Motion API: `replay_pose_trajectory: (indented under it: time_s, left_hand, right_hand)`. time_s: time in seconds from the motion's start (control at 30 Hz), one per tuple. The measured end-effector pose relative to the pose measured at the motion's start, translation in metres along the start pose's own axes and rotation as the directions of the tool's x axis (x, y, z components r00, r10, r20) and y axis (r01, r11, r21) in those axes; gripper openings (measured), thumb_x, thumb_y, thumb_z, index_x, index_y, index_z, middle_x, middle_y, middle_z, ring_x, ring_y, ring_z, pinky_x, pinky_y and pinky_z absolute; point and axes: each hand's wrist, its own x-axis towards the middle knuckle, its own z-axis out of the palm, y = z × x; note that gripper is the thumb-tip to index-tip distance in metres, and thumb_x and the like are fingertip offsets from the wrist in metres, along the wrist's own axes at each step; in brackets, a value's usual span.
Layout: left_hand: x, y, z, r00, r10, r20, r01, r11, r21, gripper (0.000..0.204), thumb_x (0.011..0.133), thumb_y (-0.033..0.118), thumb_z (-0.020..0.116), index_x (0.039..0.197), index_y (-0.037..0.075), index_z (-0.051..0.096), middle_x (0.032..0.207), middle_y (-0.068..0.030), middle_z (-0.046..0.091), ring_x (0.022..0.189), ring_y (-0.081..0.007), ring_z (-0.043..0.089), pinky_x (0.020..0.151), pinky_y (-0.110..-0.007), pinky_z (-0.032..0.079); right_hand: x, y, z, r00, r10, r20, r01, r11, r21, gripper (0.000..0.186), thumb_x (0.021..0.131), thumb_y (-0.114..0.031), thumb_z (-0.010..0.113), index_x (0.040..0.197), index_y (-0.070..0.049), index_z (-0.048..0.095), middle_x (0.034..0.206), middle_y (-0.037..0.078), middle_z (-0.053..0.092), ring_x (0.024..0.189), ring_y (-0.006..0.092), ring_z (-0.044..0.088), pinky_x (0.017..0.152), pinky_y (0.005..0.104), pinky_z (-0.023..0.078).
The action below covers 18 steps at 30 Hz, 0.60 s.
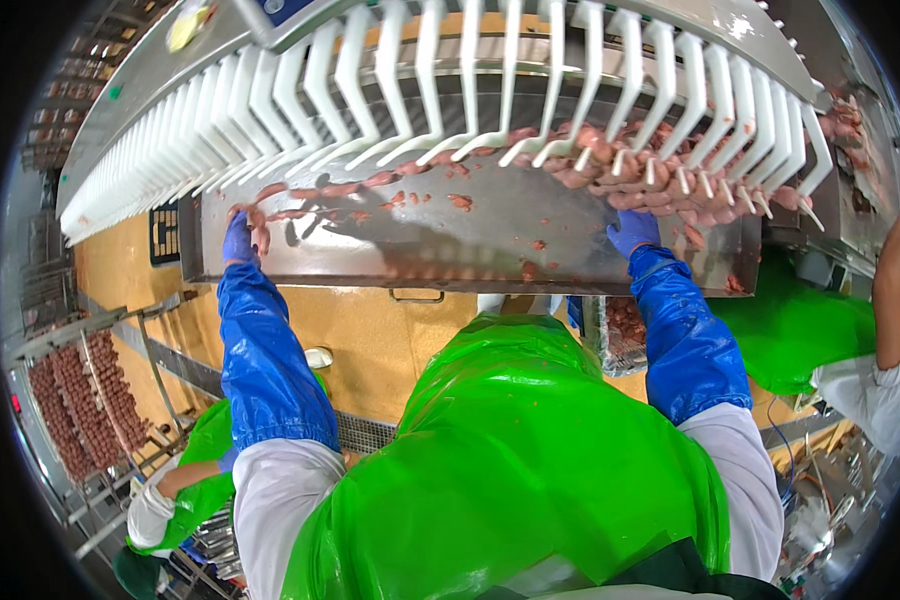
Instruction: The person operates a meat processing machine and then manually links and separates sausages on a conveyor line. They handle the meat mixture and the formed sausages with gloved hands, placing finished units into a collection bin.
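My left hand [240,237], in a purple glove, is closed on a string of pink sausage links [261,228] at the left end of a long steel tray [390,257]. The string runs rightward along the tray's back part, among scattered meat scraps [459,202]. My right hand [632,232], also gloved, is at the tray's right part, against the underside of bunched sausages [670,180]; its fingertips are partly hidden there. Over the tray arches a row of white plastic hooks [350,80], with sausages hanging among those on the right.
A rack of sausages [90,400] stands at left. Co-workers in green aprons are at lower left [195,490] and right [800,330], beside a steel machine [840,190]. A bin of meat [620,330] sits below the tray. A drain grate [365,433] crosses the yellow floor [390,350].
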Motion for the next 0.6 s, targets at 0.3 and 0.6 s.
replay_pose_trajectory:
  time_s: [0.3,0.6]
  left_hand:
    - [-0.092,-0.137,0.024,0.292,0.579,0.761,-0.922,-0.041,0.386,0.041,0.091,0.023,0.062,0.127,0.005,0.058,0.119,-0.0171,0.064,0.112,-0.0302,0.059,0.096,-0.034,0.045]
    - [-0.274,-0.099,0.034,0.613,0.182,0.769,-0.663,0.648,0.375,0.040,0.091,0.025,0.059,0.129,0.012,0.057,0.126,-0.0153,0.060,0.118,-0.0340,0.056,0.100,-0.041,0.044]
  right_hand:
    - [0.114,-0.010,0.082,0.908,-0.253,-0.335,0.361,0.877,0.317,0.041,0.086,-0.031,0.060,0.122,-0.010,0.055,0.129,0.017,0.054,0.115,0.0315,0.052,0.094,0.0434,0.044]
    - [0.180,0.010,0.052,0.966,-0.061,-0.252,0.077,0.995,0.055,0.043,0.087,-0.030,0.059,0.125,-0.011,0.053,0.119,0.018,0.058,0.104,0.0336,0.057,0.086,0.0429,0.048]
